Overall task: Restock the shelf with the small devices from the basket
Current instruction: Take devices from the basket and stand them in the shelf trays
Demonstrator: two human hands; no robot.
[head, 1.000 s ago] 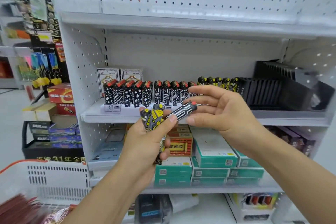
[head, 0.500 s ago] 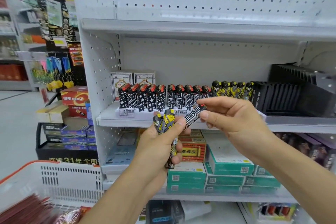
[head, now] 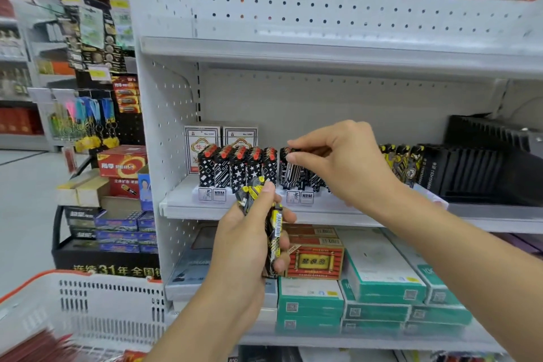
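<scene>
My left hand (head: 249, 241) grips a bunch of yellow-and-black lighters (head: 271, 229) in front of the middle shelf (head: 188, 209). My right hand (head: 343, 164) pinches a black-and-white lighter (head: 293, 170) by its red top, upright at the right-hand display tray among others of its kind. A row of black-and-white lighters with red tops (head: 235, 167) stands in the left tray. More yellow-and-black lighters (head: 402, 161) stand further right, partly hidden by my right wrist. The white basket (head: 88, 303) with an orange rim is at lower left.
Black empty display racks (head: 484, 170) fill the shelf's right side. Two white boxes (head: 220, 135) stand behind the lighters. Green and red boxes (head: 367, 282) lie stacked on the shelf below. Battery cartons (head: 122, 161) and key rings (head: 88, 123) are to the left.
My right hand has carried the black-and-white lighter up from beside my left hand to the display row and turned it upright. The view has moved closer to the shelf.
</scene>
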